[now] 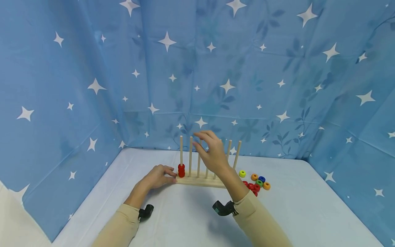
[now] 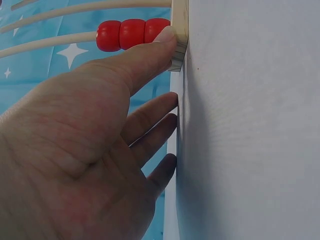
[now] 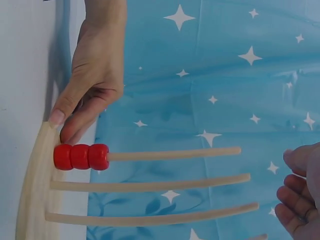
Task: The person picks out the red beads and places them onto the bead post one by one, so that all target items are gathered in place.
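Observation:
A wooden peg stand point(image 1: 197, 183) with a row of upright pegs stands on the white table. Three red beads point(image 3: 81, 157) are stacked on its leftmost peg. My left hand point(image 1: 158, 176) holds the stand's left end. In the left wrist view its thumb point(image 2: 159, 44) presses the base beside the lowest red bead, while the other visible fingers reach past the end. Above the pegs, my right hand point(image 1: 213, 151) is raised with fingers loosely bent and thumb apart from them. Nothing shows between them, and the hand covers part of the middle pegs.
Right of the stand lie loose beads: several red beads point(image 1: 251, 186), a yellow bead point(image 1: 242, 174), a blue bead point(image 1: 262, 179), a green bead point(image 1: 259, 183) and orange ones point(image 1: 266, 186). My right forearm partly covers the red ones. A blue starred curtain point(image 1: 197, 68) hangs behind the table.

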Action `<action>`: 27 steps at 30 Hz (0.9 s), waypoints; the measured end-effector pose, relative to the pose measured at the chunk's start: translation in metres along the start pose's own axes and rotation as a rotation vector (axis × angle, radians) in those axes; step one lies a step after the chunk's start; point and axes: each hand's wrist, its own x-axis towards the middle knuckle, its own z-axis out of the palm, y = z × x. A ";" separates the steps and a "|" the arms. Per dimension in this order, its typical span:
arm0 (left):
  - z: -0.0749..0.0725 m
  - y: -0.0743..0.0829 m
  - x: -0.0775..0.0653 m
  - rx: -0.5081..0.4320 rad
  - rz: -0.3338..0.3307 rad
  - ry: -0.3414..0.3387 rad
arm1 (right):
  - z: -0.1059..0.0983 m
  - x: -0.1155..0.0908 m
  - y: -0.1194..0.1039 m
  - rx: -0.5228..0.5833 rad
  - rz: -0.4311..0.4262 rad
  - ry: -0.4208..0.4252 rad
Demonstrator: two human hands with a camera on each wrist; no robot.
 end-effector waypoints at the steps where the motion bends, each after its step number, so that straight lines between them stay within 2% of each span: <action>1: 0.000 0.000 0.000 -0.001 0.001 -0.001 | -0.001 -0.003 0.000 0.004 -0.003 0.013; 6: 0.000 0.001 0.000 -0.001 0.006 0.000 | -0.007 -0.015 -0.001 0.004 -0.007 0.061; 16: 0.001 -0.003 0.000 -0.018 0.031 -0.001 | -0.016 -0.043 0.003 -0.012 0.018 0.107; 27: -0.001 -0.003 -0.001 0.008 0.074 -0.013 | -0.022 -0.051 0.011 -0.002 0.048 0.095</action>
